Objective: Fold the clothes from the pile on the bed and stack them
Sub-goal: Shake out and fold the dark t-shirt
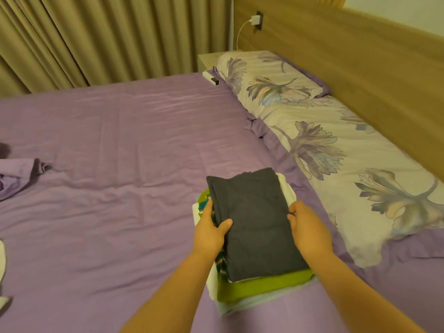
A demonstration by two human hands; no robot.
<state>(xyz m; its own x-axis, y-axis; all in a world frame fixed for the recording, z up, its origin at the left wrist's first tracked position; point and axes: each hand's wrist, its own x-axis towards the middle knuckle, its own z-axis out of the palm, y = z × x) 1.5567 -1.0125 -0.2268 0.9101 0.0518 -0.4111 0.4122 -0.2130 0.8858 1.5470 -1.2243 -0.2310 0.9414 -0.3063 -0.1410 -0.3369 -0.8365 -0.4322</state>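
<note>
A folded dark grey garment (257, 227) lies on top of a stack of folded clothes (259, 288) on the purple bed sheet. A green piece and white pieces show under it. My left hand (212, 230) grips the grey garment's left edge, thumb on top and fingers under it. On the opposite edge, my right hand (308, 230) holds the garment with fingers curled over the side. A crumpled purple cloth (18, 175) lies at the far left of the bed.
Floral pillows (319, 140) run along the wooden headboard (360, 68) on the right. A small nightstand (209, 60) with a white device (211, 77) stands by the curtain (96, 37). White fabric (2, 260) shows at the left edge.
</note>
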